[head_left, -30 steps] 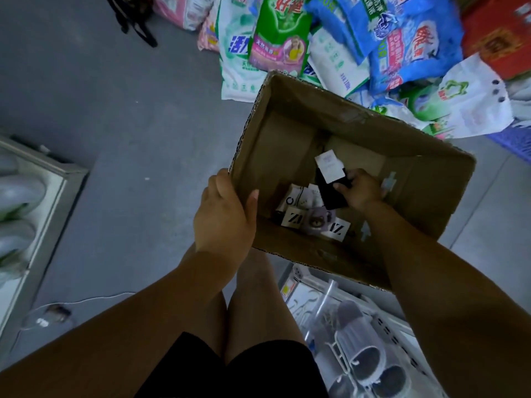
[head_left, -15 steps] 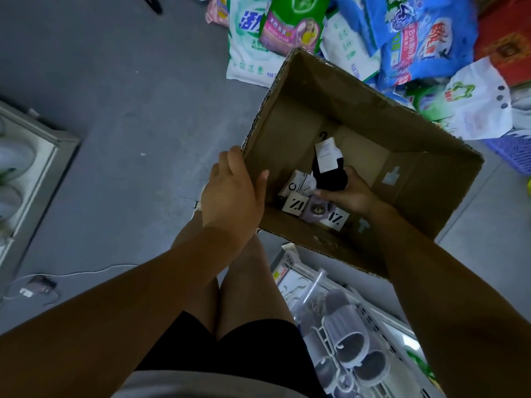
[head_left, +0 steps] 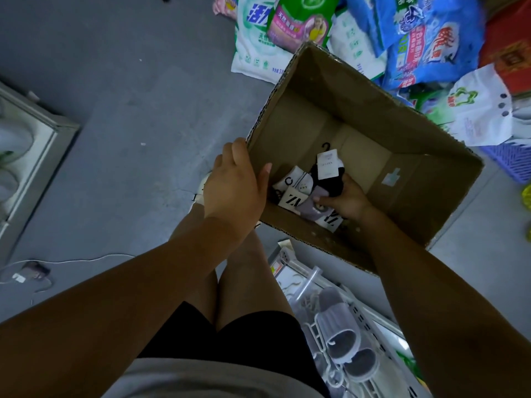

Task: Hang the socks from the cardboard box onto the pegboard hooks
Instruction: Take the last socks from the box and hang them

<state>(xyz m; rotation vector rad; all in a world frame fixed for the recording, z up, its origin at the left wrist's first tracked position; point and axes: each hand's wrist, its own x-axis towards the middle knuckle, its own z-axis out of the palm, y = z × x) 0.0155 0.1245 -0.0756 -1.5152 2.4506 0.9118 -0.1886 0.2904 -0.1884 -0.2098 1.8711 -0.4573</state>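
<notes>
Gripping the cardboard box [head_left: 330,90] rim with our left hand [head_left: 234,191], we curl our right hand [head_left: 349,201] round a black sock pair [head_left: 330,180] lying against the other socks [head_left: 296,193] inside.

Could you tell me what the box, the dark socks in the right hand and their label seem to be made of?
Cardboard box: matte brown corrugated board; fluting shows along the cut rim. Black socks in the right hand: soft fabric, probably knit, folding in the grip. Label: flat white printed card or paper; its black hook looks plastic.
</notes>
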